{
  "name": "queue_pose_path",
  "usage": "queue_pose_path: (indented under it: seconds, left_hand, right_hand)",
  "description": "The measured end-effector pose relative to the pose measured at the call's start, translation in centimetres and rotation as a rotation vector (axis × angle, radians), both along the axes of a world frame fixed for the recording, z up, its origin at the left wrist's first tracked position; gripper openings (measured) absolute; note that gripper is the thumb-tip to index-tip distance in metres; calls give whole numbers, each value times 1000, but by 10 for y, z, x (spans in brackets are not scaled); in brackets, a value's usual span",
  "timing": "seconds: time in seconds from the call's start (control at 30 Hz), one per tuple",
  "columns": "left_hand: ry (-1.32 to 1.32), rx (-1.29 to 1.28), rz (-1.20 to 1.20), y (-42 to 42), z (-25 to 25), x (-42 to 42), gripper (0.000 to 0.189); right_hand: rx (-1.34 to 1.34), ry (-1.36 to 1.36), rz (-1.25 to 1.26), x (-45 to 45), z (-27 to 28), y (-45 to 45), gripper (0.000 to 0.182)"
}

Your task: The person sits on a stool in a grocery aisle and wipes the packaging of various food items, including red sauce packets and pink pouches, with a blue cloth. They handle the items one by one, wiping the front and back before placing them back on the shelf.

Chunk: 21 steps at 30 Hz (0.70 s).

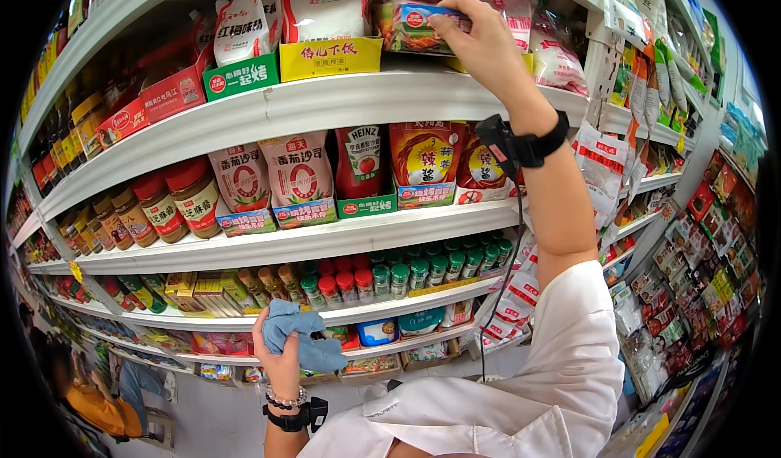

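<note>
My right hand [491, 46] is raised to the upper shelf [421, 101] and grips the top edge of a colourful printed cardboard display box [412, 34]. The box sits slightly above the shelf's front lip, before plastic bags of white seasoning [509, 6]. To its left, a yellow display box [331, 58] holds a large white-and-red bag [326, 6], and a green display box [241, 78] holds a spouted pouch [242, 25]. Lower down, my left hand [280, 354] holds a crumpled blue cloth [296, 333] in front of the lower shelves.
Ketchup pouches [299, 168], a Heinz bottle [363, 162] and sauce jars [192, 199] stand on the middle shelf. Small spice bottles [399, 281] line the one below. Hanging packets [601, 168] flank my right arm. A seated person [110, 406] is at lower left.
</note>
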<state>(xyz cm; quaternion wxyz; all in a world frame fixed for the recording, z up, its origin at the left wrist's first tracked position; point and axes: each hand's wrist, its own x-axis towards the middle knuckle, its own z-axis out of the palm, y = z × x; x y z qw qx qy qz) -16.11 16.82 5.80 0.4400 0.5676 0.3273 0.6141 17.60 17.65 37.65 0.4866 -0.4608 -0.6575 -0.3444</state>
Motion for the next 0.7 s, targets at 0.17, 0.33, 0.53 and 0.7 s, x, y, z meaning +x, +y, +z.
queue_pose_path:
  seconds: [0.17,0.33,0.53,0.7]
  left_hand:
    - [-1,14,-23,3,-1,4,51]
    - [1,-4,-53,6,2,12,51]
    - [58,16,-65,16,-3,15,50]
    - [49,29,-88,17,1,19,48]
  right_hand:
    - [-13,34,21,-10,-9,-24,28]
    - [-55,-6,-41,-20,-21,-44,22]
    - [16,13,18,-37,-23,-66,26]
    - [134,-360,-276,-42,-22,-75,44]
